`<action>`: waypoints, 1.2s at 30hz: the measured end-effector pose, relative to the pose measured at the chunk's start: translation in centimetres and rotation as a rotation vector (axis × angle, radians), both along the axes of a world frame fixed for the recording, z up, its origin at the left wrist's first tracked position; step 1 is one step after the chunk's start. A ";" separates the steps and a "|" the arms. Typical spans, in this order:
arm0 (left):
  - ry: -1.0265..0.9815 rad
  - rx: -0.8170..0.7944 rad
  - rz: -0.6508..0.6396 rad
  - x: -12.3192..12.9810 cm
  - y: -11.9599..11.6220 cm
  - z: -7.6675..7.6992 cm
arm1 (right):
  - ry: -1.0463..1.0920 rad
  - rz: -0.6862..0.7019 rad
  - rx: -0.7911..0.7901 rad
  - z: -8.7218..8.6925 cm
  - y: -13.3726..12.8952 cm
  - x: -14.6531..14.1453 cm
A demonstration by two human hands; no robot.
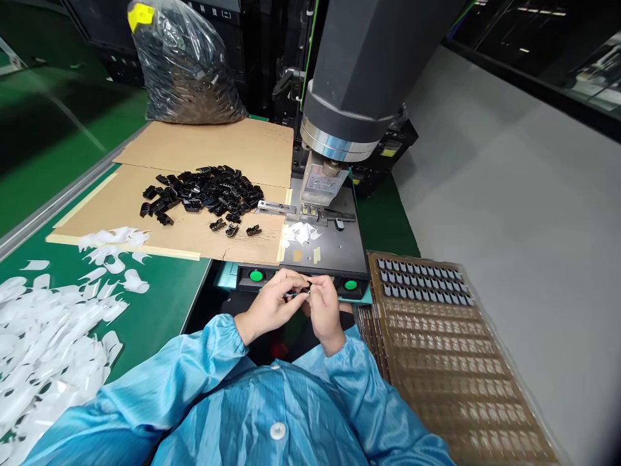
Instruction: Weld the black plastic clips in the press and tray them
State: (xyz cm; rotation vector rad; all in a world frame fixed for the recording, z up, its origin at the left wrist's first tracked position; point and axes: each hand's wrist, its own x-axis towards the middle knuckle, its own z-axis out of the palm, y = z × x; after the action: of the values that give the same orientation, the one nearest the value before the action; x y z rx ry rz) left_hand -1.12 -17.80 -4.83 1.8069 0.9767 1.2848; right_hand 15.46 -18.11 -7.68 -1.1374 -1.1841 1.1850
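My left hand [272, 304] and my right hand [326, 314] meet in front of the machine's base, both with fingers closed in a pinch. Between their fingertips is a small black plastic part [307, 289], mostly covered by the fingers. Just beyond the hands, several white film pieces [301, 233] lie on the grey metal machine plate [334, 251]. A heap of similar black plastic parts [218, 191] spreads over the cardboard [121, 200] to the left, with a few lying loose at its front.
A press head [323, 184] hangs over the plate, with green buttons [256, 276] on the base front. White film pieces [53, 336] cover the left of the green table. A plastic tray [436, 362] at right holds rows of parts. A bag [189, 71] stands behind.
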 end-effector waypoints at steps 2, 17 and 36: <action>0.050 0.042 0.002 0.1 -0.2 0.0 | -0.041 -0.018 0.020 -0.1 -0.1 -0.2; 0.014 -0.064 0.000 0.1 0.0 0.0 | 0.094 -0.050 -0.081 0.3 -0.9 -0.7; 0.055 -0.024 0.344 1.5 0.1 2.0 | 0.655 0.067 -0.266 5.8 -1.5 -6.1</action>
State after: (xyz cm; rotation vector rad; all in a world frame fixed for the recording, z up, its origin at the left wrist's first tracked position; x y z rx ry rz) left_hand 0.33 -17.68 -2.88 1.7135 1.3723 1.4238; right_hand 9.41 -19.61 -1.92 -0.7959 -0.5760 1.6387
